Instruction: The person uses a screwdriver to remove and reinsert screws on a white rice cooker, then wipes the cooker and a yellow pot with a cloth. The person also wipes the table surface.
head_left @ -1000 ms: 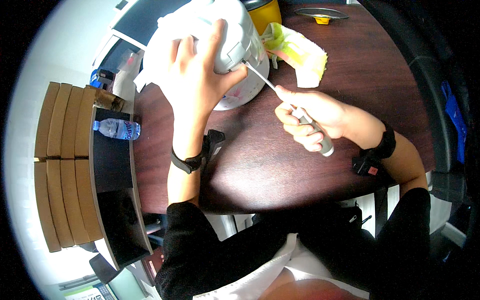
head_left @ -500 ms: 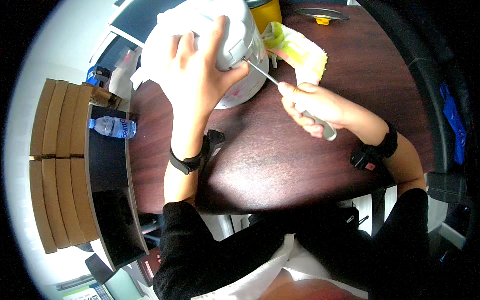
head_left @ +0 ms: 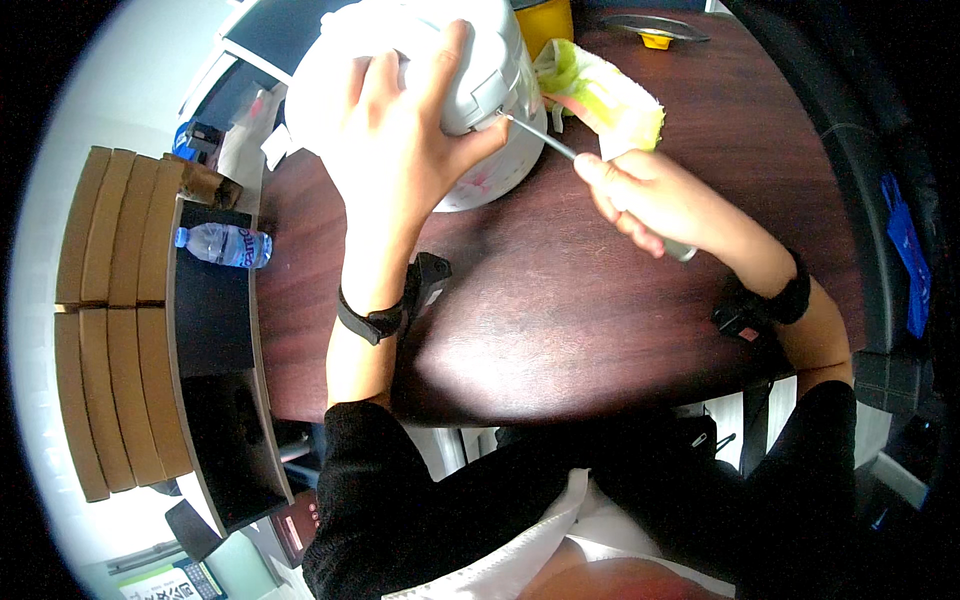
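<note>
A white rounded appliance with a hinged lid and a pink flower print, much like a rice cooker (head_left: 495, 60), stands at the far edge of the table. Over its lid lies my left hand (head_left: 395, 145), fingers spread, the thumb stretched along the near right side. My right hand (head_left: 655, 195) is closed around the grey handle of a screwdriver (head_left: 545, 138). The metal shaft slants up and left, and its tip meets the cooker's side just under the lid's edge, beside my left thumb. Any screw at the tip is too small to make out.
A green-and-white towel (head_left: 605, 95) lies right of the cooker, with a yellow container (head_left: 545, 28) behind it. Farther right is a round lid with a yellow knob (head_left: 656, 41). At the left are a water bottle (head_left: 225, 245) on a dark shelf and stacked cardboard boxes (head_left: 110, 230).
My right hand has shifted slightly up and right, its grip turned so that less of the screwdriver's handle shows. The tip stays at the same spot on the cooker; the whole view has shifted slightly.
</note>
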Demonstrator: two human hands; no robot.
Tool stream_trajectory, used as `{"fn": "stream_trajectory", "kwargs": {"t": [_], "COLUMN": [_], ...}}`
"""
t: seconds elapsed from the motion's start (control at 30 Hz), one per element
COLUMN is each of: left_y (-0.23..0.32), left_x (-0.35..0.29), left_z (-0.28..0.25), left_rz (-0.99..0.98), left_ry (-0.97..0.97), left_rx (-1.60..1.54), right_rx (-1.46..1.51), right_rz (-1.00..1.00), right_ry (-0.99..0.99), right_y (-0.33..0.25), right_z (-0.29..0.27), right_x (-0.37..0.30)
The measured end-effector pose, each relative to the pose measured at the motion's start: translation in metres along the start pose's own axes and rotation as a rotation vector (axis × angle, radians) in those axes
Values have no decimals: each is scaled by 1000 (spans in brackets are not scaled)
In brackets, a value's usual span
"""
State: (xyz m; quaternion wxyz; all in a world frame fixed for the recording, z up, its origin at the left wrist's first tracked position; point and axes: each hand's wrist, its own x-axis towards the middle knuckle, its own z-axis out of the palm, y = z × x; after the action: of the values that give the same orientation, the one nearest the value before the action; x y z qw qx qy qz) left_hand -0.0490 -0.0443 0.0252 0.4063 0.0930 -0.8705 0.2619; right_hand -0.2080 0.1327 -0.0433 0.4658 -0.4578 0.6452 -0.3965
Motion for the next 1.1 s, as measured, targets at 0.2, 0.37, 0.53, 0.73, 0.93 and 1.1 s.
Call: {"fn": "stream_trajectory", "kwargs": {"t": [0.2, 0.37, 0.53, 0.73, 0.93, 1.1], "left_y": [4, 14, 15, 7, 5, 7], "left_x": [6, 3, 7, 7, 6, 7], "left_z": [-4, -16, -18, -5, -2, -7], "left_rz": [45, -151, -65, 34, 57, 33], "left_ry": [2, -212, -138, -31, 21, -22], "left_rx": [-9, -91, -37, 38, -24, 18], "right_rx": [-741, -773, 25, 712, 154, -548], "right_rz": [-474, -400, 116, 167, 109, -210], "right_ry": [569, 505, -89, -447, -88, 292], "right_y": [-12, -15, -8, 5, -6, -10], "right_z": [-3, -11, -10, 13, -2, -6], "right_x": [-7, -5, 2, 2, 0, -1]}}
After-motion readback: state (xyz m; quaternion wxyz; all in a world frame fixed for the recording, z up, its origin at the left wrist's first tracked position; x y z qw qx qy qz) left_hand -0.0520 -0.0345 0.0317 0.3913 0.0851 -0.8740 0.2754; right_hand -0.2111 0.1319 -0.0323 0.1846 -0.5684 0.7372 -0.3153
